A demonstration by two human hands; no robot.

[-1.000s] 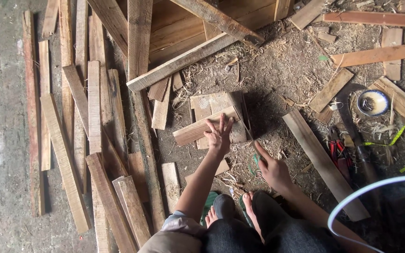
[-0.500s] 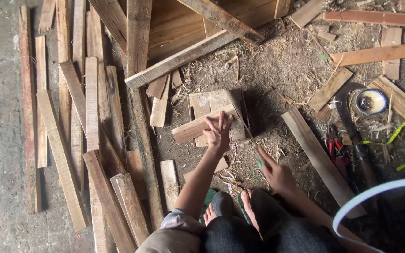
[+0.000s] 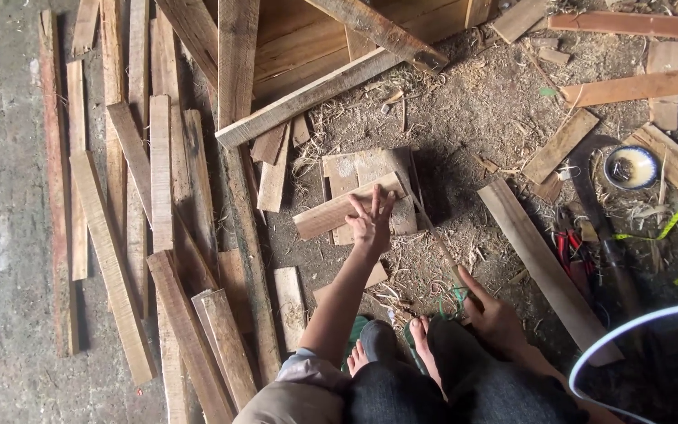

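Observation:
My left hand point(image 3: 371, 223) lies flat with its fingers spread on a short plank point(image 3: 325, 215). The plank rests slantwise across a low wooden block point(image 3: 359, 168) on the dirt floor. My right hand point(image 3: 494, 316) is lower right, by my knee, closed around the green-wrapped handle of a thin-bladed saw point(image 3: 438, 240). The blade runs up and left to the block's right edge, close beside my left hand. My bare feet in green sandals point(image 3: 370, 343) sit just below the block.
Many long planks point(image 3: 158, 169) lie at left beside a concrete strip. A wooden crate point(image 3: 308, 39) stands at top. At right lie a long board point(image 3: 543, 267), red-handled pliers point(image 3: 565, 248), a small bowl point(image 3: 630, 166) and a yellow-green strap point(image 3: 672, 221). A white hoop point(image 3: 629, 330) curves at lower right.
My right hand has drawn back a little toward my body, down and right, with the saw. My left hand stays pressed on the short plank.

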